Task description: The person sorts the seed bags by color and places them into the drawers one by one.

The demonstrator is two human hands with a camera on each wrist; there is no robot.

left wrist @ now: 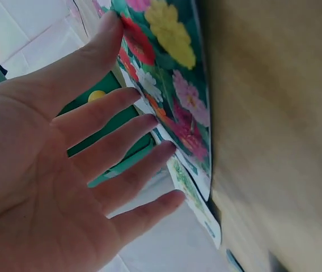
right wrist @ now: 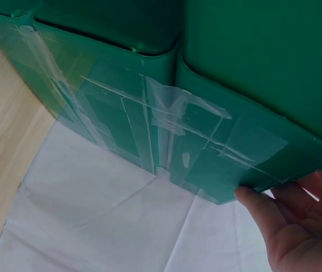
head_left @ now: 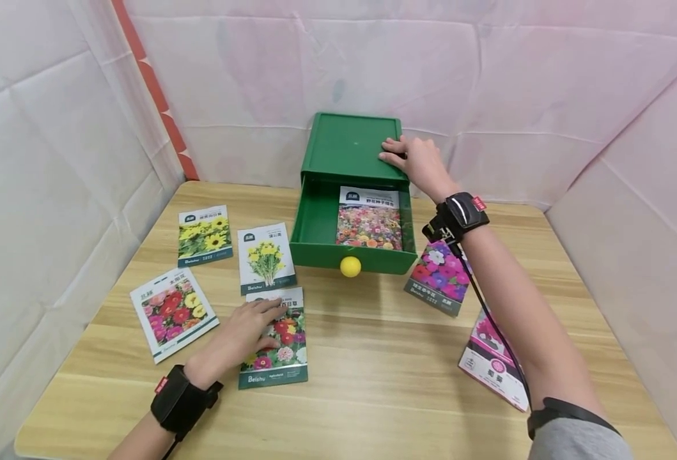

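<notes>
Left hand (head_left: 240, 335) lies with fingers (left wrist: 121, 141) spread flat on the thin, light, slippery-looking seed packet (head_left: 275, 338), probably easiest pinched at an edge, while right hand (head_left: 419, 163) steadies the green drawer box (head_left: 346, 150).

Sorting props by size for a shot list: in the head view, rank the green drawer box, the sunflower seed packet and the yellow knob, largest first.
1. green drawer box
2. sunflower seed packet
3. yellow knob

The open drawer (head_left: 321, 220) is half filled by one seed packet (head_left: 369, 218); its left half is free. Flat packets (head_left: 266, 257) crowd the bench (head_left: 384, 377) to the left; the centre strip is bare. White walls (head_left: 39, 191) enclose three sides.
</notes>
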